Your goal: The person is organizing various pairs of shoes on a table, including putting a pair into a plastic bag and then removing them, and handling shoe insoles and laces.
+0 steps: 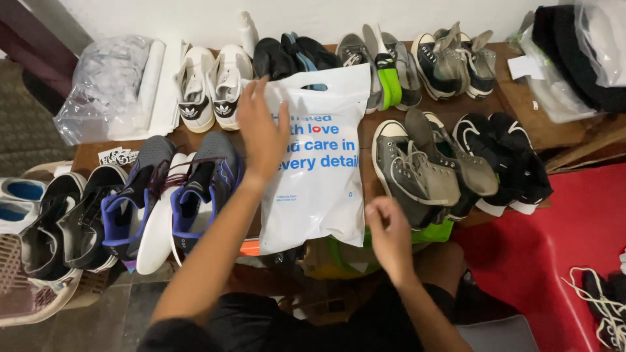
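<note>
**Two hands on a white plastic bag among rows of shoes**

A white plastic carrier bag (pixel 319 163) with blue lettering and a cut-out handle lies flat on a wooden table (pixel 521 124), in the middle of the shoes. The left hand (pixel 261 130) rests open on the bag's upper left edge, fingers spread and pointing away from the person. The right hand (pixel 389 233) is at the bag's lower right corner, fingers loosely curled; whether it pinches the plastic cannot be told.

Just left of the bag sits a pair of grey and blue high-top sneakers (pixel 176 189), and behind them a pair of white sneakers (pixel 210 88) with black heel tabs. To the right of the bag lie grey canvas high-tops (pixel 424 173), then black slip-on shoes (pixel 505 160). A clear plastic bag (pixel 107 81) lies at the table's far left corner, and a red surface (pixel 548 254) shows at lower right
</note>
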